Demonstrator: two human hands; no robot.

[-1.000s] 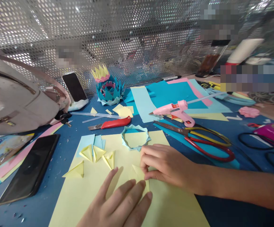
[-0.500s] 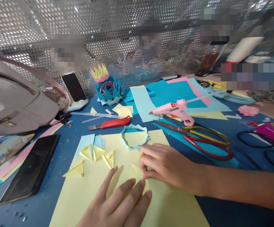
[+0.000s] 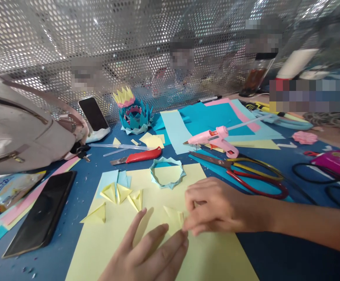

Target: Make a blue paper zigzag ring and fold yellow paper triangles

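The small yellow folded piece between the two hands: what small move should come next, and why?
Probably press its fold flat. The small yellow folded piece lies on the yellow sheet with its edges raised. The right hand pinches its right edge, and the left hand lies flat just below it. Four folded triangles already lie to the left.

A small piece of pale yellow paper (image 3: 174,219), folded into a pointed, triangular shape with one crisp corner aimed up and to the left, lies on a large sheet of the same pale yellow paper (image 3: 211,253) spread flat on the table. The right hand (image 3: 217,207) pinches the folded piece's right edge with its fingertips, while the left hand (image 3: 149,253) lies palm down, fingers spread, pressing on the piece's lower edge. The folded piece sits low and nearly flat, just between the two hands.
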